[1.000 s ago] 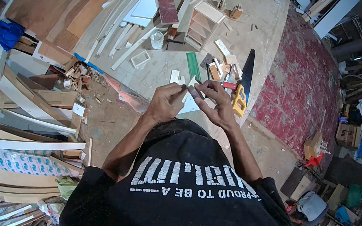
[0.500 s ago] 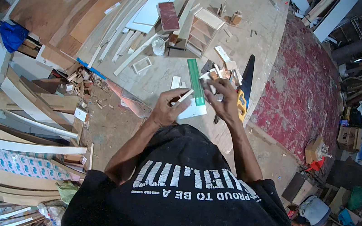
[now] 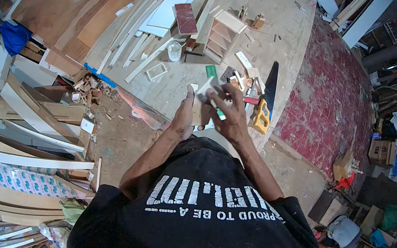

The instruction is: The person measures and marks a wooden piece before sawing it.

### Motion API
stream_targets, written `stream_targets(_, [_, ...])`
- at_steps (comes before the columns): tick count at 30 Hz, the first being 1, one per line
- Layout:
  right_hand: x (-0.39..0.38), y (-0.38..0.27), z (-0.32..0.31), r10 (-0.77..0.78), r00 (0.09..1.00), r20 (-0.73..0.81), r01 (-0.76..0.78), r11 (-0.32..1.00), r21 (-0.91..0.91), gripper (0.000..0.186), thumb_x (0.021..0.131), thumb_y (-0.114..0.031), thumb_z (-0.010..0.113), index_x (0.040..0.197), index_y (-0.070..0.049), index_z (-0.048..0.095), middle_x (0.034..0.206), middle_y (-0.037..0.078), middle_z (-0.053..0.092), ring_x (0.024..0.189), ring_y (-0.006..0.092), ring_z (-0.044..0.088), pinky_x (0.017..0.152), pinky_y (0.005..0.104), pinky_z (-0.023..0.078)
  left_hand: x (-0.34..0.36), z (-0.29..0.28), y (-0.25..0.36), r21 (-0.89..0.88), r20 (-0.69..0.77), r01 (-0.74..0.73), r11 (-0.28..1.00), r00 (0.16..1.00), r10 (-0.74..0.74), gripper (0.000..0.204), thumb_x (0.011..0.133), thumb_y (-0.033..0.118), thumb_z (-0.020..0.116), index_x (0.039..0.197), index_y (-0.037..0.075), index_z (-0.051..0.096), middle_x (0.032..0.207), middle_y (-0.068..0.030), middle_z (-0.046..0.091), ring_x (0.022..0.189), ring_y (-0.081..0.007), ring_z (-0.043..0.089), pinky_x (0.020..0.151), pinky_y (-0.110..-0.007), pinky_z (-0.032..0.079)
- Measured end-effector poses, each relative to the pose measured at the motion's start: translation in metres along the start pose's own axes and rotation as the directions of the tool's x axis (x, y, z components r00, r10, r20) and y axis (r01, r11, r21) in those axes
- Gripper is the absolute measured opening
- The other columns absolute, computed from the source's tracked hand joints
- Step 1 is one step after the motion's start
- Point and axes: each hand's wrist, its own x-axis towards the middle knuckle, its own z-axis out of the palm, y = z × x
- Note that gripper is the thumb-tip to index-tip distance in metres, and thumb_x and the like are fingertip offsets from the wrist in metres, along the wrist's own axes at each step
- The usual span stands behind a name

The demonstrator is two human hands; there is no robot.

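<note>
My left hand (image 3: pixel 183 116) is closed around a small flat wooden piece (image 3: pixel 199 115), held above the near edge of the worktable. Close beside it, my right hand (image 3: pixel 234 114) pinches a pale, whitish block (image 3: pixel 208 87) against the upper end of that piece. Whether the block is a sanding block I cannot make out. Beneath the hands lies a green strip, like a ruler (image 3: pixel 210 70), mostly covered by them. Right of my right hand are a red-handled tool (image 3: pixel 251 101) and a handsaw (image 3: pixel 263 115) with a yellow handle and dark blade.
Small wood offcuts (image 3: pixel 253 73) lie beyond my right hand. Farther off stand a little wooden shelf unit (image 3: pixel 225 32), a clear plastic cup (image 3: pixel 174 51) and a dark red board (image 3: pixel 185 19). Long strips (image 3: pixel 135 30) cover the table's left side; curved boards (image 3: pixel 28 158) are stacked at left.
My right hand has moved left with the whitish block, up to the wooden piece. My left hand has turned that piece so its flat face shows. The red-handled tool has come into view.
</note>
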Motion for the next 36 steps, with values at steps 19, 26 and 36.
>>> stream_targets(19, [-0.004,-0.008,0.021,0.07,0.997,-0.043,-0.073,0.996,-0.052,0.048,0.078,-0.012,0.081,0.123,-0.004,0.065,0.113,0.023,0.056,0.095,0.0346,0.06,0.082,0.0421,0.052,0.016,-0.003,0.013,-0.35,-0.037,-0.25,0.903,0.967,0.253,0.051,0.106,0.045,0.037,0.141,0.008,0.046,0.128,-0.0117,0.062,0.109,-0.0215,0.062,0.085,-0.034,0.056])
stream_targets(26, [-0.004,-0.008,0.015,0.07,0.998,0.004,-0.069,0.996,-0.059,0.042,0.076,-0.006,0.08,0.117,-0.007,0.068,0.113,0.023,0.056,0.095,0.0352,0.06,0.078,0.0425,0.053,0.016,0.004,0.01,-0.359,-0.064,-0.357,0.862,0.931,0.359,0.048,0.105,0.013,0.043,0.152,0.016,0.03,0.142,-0.0166,0.049,0.132,-0.0316,0.051,0.101,-0.044,0.05])
stream_targets(36, [-0.004,0.036,-0.004,0.523,0.853,-0.002,-0.492,0.804,0.334,0.033,0.092,-0.014,0.068,0.121,0.001,0.064,0.105,0.011,0.063,0.096,0.0184,0.059,0.078,0.0323,0.05,0.02,0.003,0.01,-0.473,-0.104,-0.329,0.817,0.942,0.32,0.047,0.103,0.012,0.049,0.147,0.016,0.036,0.136,-0.0119,0.053,0.127,-0.0261,0.053,0.109,-0.047,0.043])
